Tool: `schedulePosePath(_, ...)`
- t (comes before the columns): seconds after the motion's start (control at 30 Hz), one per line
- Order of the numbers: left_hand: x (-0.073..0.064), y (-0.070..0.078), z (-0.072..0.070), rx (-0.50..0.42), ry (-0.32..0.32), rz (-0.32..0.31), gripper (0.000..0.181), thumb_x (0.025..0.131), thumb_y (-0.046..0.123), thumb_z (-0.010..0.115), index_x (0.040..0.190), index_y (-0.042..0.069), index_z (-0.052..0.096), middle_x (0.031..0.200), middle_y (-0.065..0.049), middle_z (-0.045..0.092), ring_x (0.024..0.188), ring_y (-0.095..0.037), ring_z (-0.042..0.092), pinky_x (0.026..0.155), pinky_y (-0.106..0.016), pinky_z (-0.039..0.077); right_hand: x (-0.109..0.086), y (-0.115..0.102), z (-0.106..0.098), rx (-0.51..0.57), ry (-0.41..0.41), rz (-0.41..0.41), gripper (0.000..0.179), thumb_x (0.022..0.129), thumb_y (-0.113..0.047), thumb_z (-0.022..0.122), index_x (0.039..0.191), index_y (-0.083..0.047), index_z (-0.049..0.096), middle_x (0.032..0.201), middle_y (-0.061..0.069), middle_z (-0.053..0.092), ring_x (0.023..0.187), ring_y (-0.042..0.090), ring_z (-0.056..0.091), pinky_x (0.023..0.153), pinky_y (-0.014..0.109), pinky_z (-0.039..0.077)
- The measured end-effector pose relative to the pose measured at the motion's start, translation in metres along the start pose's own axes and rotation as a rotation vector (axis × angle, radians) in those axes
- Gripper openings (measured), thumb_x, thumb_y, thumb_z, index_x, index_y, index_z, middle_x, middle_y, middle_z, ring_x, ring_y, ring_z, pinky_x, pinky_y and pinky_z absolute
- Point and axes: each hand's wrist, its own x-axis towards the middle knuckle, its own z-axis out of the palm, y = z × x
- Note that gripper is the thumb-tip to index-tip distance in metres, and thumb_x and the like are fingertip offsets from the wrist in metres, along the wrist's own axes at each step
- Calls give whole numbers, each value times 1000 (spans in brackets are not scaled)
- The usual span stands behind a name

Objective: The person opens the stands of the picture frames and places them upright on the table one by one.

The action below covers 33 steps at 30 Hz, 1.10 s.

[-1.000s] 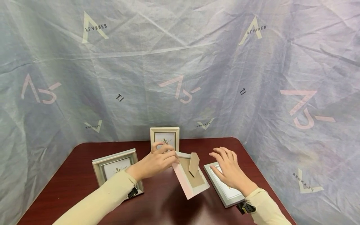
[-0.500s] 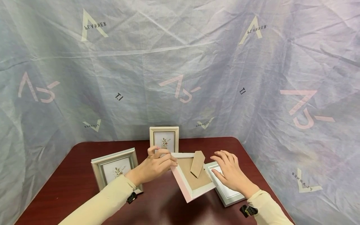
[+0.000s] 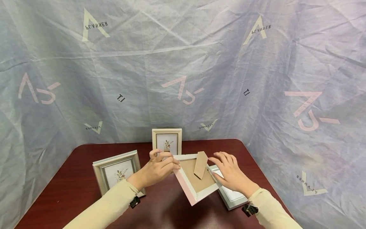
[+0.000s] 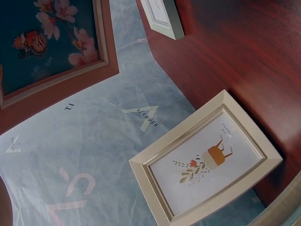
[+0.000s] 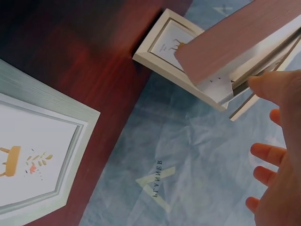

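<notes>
One corner, upper left, is all the left grip (image 3: 157, 168), a bare hand, has hold of: fingers pinched tight on the white-backed pink wooden picture frame (image 3: 187, 170), tilted and lifted off the dark red wooden surface (image 3: 160, 203). Right grip (image 3: 231, 171), also bare, sits at the opposite edge, fingers loosely parted, nothing clasped; contact unclear. Corner hold probably keeps the back unobstructed: brown backing board (image 3: 203, 184) and brown stand flap (image 3: 201, 165) face the person; butterfly-and-blossom picture (image 4: 51, 37) faces away. Behind, cream rectangular frame (image 3: 167, 143) stands upright, floral print outward, presumably propped on a hidden flap. To the left, champagne-silver frame (image 3: 118, 170) stands angled, likely propped likewise. Below right grip, pale grey-green frame (image 3: 232, 194) lies flat, print up, so needs no prop. Grey-blue printed fabric (image 3: 137, 73) hangs around the back.
</notes>
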Motion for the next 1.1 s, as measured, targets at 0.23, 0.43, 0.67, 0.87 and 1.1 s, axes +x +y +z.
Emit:
schedulePosePath(0.23, 0, 2, 1, -9, 6, 3, 22, 103, 9, 49, 94, 13, 68, 99, 4, 69, 96, -18, 51, 84, -48, 25, 12, 3, 0, -33, -34, -48, 60, 81, -21, 79, 133, -7, 53, 134, 20, 46, 125, 40, 38, 94, 57, 30)
schedulePosePath(0.43, 1, 3, 2, -2, 3, 26, 21, 102, 8, 49, 94, 14, 68, 100, 5, 69, 97, -17, 53, 86, -48, 24, 25, 4, 2, -53, -54, -82, 65, 76, -15, 80, 135, -9, 52, 133, 22, 46, 124, 41, 40, 94, 57, 32)
schedulePosePath(0.67, 0, 5, 4, -3, 17, 41, 21, 102, 10, 51, 92, 15, 69, 100, 6, 70, 97, -17, 53, 85, -48, 25, 37, 2, 1, -52, -113, -110, 67, 74, -7, 75, 137, -10, 52, 134, 22, 47, 125, 42, 40, 96, 57, 32)
schedulePosePath(0.87, -1, 6, 6, 1, 23, 52, 22, 103, 10, 51, 91, 15, 69, 99, 6, 69, 96, -16, 54, 85, -48, 23, 41, 2, 4, -52, -138, -108, 58, 77, -5, 70, 133, -11, 54, 135, 22, 46, 125, 44, 41, 95, 57, 33)
schedulePosePath(1.1, -2, 6, 8, 2, 36, 57, 22, 103, 10, 51, 90, 15, 68, 98, 6, 69, 96, -16, 54, 84, -47, 23, 40, 3, 6, -65, -127, -114, 58, 77, -5, 71, 132, -11, 54, 135, 22, 46, 125, 42, 39, 95, 57, 32)
